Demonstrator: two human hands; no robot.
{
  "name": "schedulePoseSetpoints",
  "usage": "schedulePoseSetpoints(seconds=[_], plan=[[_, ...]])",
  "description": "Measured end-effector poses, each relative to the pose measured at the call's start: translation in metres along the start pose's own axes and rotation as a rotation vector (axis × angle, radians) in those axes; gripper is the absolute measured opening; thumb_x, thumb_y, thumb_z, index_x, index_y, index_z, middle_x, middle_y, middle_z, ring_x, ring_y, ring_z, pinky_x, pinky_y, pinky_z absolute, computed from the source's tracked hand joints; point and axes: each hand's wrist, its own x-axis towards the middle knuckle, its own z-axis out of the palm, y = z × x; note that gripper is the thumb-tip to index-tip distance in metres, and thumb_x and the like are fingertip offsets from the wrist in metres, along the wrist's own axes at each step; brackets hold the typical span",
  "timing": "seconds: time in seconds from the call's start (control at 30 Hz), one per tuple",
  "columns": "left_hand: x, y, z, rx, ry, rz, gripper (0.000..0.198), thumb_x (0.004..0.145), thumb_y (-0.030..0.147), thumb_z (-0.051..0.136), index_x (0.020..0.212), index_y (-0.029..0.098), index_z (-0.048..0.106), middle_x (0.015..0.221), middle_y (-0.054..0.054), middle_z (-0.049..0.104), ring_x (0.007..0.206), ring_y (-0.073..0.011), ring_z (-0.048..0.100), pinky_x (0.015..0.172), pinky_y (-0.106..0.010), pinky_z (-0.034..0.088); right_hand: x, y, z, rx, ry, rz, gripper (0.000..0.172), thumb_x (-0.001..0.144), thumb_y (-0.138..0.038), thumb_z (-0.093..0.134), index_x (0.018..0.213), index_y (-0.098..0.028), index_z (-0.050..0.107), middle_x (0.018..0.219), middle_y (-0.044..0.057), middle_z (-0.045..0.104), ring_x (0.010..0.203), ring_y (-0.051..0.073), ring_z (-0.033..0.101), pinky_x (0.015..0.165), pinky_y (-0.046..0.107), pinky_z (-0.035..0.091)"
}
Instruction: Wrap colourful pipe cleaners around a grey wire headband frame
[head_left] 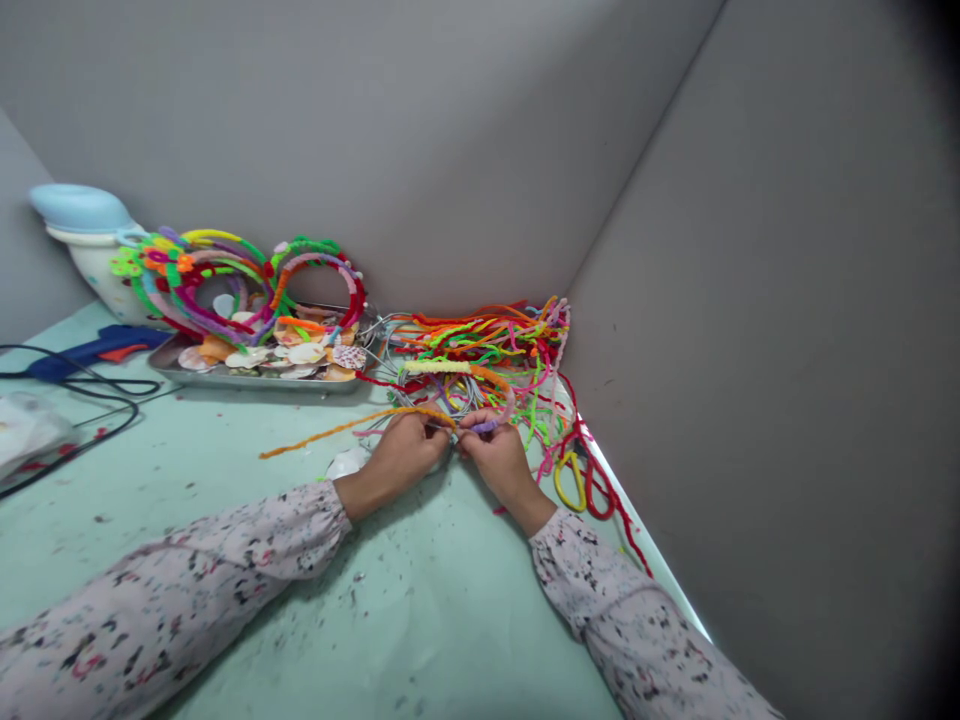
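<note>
My left hand [409,452] is closed in a pinch at the orange pipe cleaner [322,436], whose loose end stretches away to the left. Against its fingertips, my right hand [498,455] grips a hoop [442,368] partly wrapped in pale yellow, orange, pink and purple fuzzy pipe cleaner. The purple stretch lies at my right fingers. Exactly where the orange strand meets the hoop is hidden by the fingers. Just behind both hands lies a bundle of bare grey wire [469,395]. A white shell [347,462] rests beside my left wrist.
A metal tray [262,381] of shells stands at the back left, with several wrapped hoops [319,255] on it. Loose pipe cleaners [480,335] heap against the wall. Scissors [571,485] lie right; a blue glue gun [90,350], its cord and a tilted white container [105,270] sit left.
</note>
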Motion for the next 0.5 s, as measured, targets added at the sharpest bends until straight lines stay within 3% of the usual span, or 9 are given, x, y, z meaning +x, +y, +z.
schedulePoseSetpoints(seconds=[0.5], plan=[[-0.0001,-0.0009,0.0,-0.001,0.001,-0.031,0.026,0.079,0.024,0.049,0.085,0.014,0.072,0.082,-0.006,0.073,0.074,-0.0203,0.065,0.071,-0.029,0.047,-0.0029,-0.0018,0.0001,-0.052,-0.004,-0.071,0.006,0.069,-0.019,0.06,0.075,-0.02,0.06,0.062,-0.003,0.058,0.056,0.014,0.053,0.055,0.025,0.045]])
